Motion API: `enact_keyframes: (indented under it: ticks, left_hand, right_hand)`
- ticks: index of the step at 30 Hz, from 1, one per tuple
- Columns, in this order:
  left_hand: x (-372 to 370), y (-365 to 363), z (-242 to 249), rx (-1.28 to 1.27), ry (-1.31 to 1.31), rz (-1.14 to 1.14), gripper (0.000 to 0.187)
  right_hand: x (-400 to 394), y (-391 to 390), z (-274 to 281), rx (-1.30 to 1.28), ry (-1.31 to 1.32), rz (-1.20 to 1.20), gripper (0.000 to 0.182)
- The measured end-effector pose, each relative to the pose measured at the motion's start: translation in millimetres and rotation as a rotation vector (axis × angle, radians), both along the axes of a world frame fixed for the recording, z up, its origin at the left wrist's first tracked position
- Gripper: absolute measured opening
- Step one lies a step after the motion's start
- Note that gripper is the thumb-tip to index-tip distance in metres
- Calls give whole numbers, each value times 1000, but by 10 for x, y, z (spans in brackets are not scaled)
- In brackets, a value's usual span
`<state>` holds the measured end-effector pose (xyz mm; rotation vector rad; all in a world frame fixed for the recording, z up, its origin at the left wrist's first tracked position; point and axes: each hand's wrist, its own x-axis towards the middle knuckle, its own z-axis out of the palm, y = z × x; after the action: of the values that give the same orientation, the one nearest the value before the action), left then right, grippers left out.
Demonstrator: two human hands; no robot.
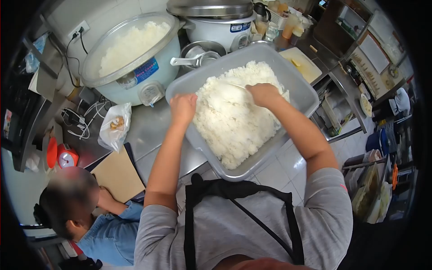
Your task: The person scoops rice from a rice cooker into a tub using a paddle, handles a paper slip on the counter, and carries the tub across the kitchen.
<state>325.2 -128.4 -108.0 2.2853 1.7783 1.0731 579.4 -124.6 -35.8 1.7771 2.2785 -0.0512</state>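
Observation:
A large grey plastic tub (pixel 302 92) heaped with cooked white rice (pixel 238 130) lies in front of me. My left hand (pixel 183 108) is closed on the tub's left rim. Over the rice at the right, my right hand (pixel 263 94) is closed around the end of a pale rice paddle (pixel 231 86). The paddle's blade is partly buried and blends with the white grains, so its outline is hard to make out.
A big rice cooker (pixel 167 67) full of rice stands at the left, a lidded one (pixel 216 32) behind. A pot (pixel 216 47) with a white-handled strainer sits between. A plastic bag (pixel 114 128), red scale (pixel 67 156) and cutting board (pixel 310 67) lie around; another person (pixel 110 234) is lower left.

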Motion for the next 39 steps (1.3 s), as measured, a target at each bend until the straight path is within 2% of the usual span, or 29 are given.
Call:
enact_keyframes:
  ticks: [3,8,11,14,16,19,21,23,26,27,30,34,36,39]
  left_hand:
    - [-3,68,-74,43,-4,26,12]
    - [34,63,-45,17,31,76,11]
    - [24,37,10,-11,6,77,10]
    - [43,-22,94,-56,57,110,11]
    - [49,-39,87,-54,109,123,12]
    - [7,48,-10,-22,94,115,13]
    - [-61,109,-66,-42,-10,95,14]
    - [-69,139,52,-126,-25,93,13]
    - [-14,308,46,-339,-159,89,13]
    - [-30,386,54,-415,-221,97,14]
    - [-105,440,188,-392,-137,-26,16]
    - [-251,307,253,-228,241,-121,16]
    - [-306,359,70,-244,339,-128,20]
    - [-448,262,-41,19,282,-244,28]
  right_hand:
    - [-18,-102,-28,-38,-23,94,25]
    - [240,-458,402,-102,-241,209,22]
    - [214,-441,829,-32,-176,172,20]
    - [-117,-338,611,9,-82,237,20]
    - [-436,-175,-17,-69,-174,162,20]
    - [-567,-128,-4,-119,-166,198,21]
    - [-495,-116,244,-68,-187,160,23]
    - [-495,-281,665,79,-57,135,31]
    - [-619,-408,661,419,-78,296,37]
    - [-682,-436,561,370,-64,262,36]
    - [-658,-290,460,204,-158,221,24]
    - [-495,-16,888,221,-183,12,19]
    - [-537,161,1159,294,-152,-35,17]
    - [-765,504,1493,367,48,-39,18]
